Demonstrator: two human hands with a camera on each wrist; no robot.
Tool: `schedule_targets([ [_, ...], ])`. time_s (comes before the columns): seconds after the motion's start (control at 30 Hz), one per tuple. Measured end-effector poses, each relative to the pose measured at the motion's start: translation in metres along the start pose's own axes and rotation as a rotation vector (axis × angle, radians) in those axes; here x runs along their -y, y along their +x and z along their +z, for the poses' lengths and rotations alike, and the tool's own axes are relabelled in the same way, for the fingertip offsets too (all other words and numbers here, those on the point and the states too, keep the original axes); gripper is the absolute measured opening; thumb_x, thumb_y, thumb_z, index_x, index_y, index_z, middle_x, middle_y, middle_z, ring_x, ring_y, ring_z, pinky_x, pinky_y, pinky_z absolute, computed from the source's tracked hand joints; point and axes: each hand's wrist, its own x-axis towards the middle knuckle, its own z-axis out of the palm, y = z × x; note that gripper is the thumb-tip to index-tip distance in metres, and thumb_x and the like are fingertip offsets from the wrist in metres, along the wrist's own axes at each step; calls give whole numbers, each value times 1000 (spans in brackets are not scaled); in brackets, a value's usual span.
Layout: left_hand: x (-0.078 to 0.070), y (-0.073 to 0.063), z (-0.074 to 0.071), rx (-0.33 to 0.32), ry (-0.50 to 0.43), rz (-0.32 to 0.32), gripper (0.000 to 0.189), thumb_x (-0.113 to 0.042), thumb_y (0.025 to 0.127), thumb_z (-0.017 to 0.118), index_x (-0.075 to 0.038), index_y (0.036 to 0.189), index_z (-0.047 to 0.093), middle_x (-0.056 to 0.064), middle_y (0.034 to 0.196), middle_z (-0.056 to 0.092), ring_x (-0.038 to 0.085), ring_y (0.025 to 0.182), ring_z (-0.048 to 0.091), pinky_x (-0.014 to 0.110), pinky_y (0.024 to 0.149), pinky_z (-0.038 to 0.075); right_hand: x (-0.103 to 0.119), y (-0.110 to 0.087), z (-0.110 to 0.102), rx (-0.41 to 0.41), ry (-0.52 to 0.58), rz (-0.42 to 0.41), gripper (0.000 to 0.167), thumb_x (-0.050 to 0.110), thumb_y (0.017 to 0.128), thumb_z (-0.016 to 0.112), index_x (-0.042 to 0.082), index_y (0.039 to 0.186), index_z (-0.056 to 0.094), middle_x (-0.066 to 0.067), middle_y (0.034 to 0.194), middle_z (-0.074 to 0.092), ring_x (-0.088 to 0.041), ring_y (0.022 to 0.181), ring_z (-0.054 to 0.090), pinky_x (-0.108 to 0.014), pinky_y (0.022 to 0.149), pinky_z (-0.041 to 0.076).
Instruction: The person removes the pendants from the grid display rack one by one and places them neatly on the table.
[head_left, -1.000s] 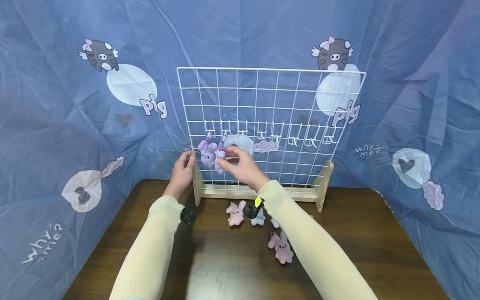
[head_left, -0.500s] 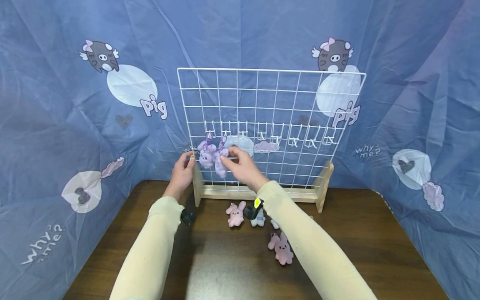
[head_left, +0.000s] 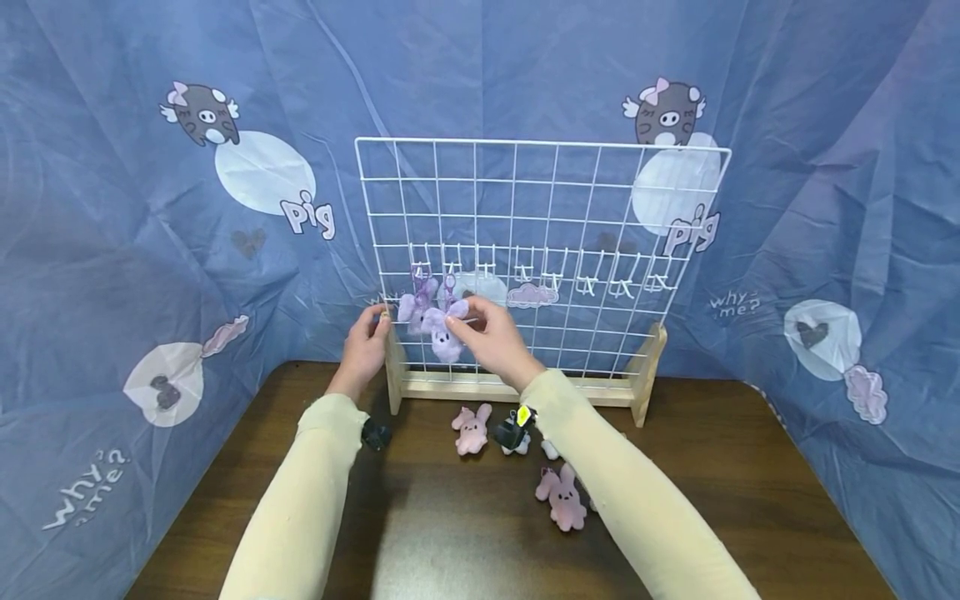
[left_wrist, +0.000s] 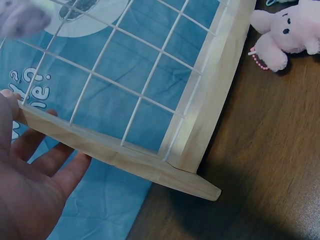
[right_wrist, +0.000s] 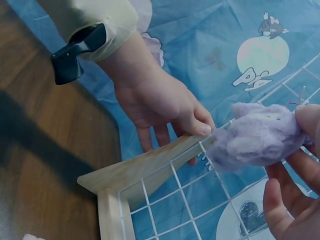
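Note:
My right hand (head_left: 498, 340) pinches a purple plush bunny keychain (head_left: 447, 342), whose purple loop reaches up to the second hook from the left on a white wire grid rack (head_left: 555, 200). Another purple plush bunny (head_left: 413, 309) hangs at the first hook, just left of it. In the right wrist view, the purple plush (right_wrist: 260, 135) lies at the thumb and fingers. My left hand (head_left: 364, 348) grips the left wooden upright (head_left: 394, 371) of the rack. From the left wrist, its fingers (left_wrist: 70, 172) show behind the wood (left_wrist: 115, 155).
More white hooks (head_left: 587, 283) run in a row to the right. On the brown table (head_left: 435, 517) lie a pink plush bunny (head_left: 471, 429), another pink one (head_left: 564, 500) and pale plushes, partly covered by the right wrist camera (head_left: 512, 431) and sleeve. Printed blue cloth (head_left: 480, 67) stands behind.
The plush in my right hand has turned to show its face and moved slightly down and right. The first purple bunny has turned its face away. My left hand stays on the upright.

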Motion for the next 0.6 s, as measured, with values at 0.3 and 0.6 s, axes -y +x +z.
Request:
schedule_targets([
  [0.3, 0, 1, 0, -9, -13, 7, 35, -23, 114, 46, -12, 145, 55, 26, 140, 62, 35, 124, 56, 49, 103, 43, 8, -4, -7, -9, 86, -28, 24, 14, 100, 72, 1, 120, 68, -16, 111, 76, -28, 104, 70, -37, 91, 58],
  [0.6, 0, 0, 0, -4, -15, 3, 35, -22, 114, 46, -10, 145, 55, 27, 143, 60, 37, 129, 55, 51, 108, 43, 19, -12, -14, 1, 137, -32, 26, 12, 99, 72, 0, 122, 67, -17, 110, 76, -22, 98, 71, -36, 90, 59],
])
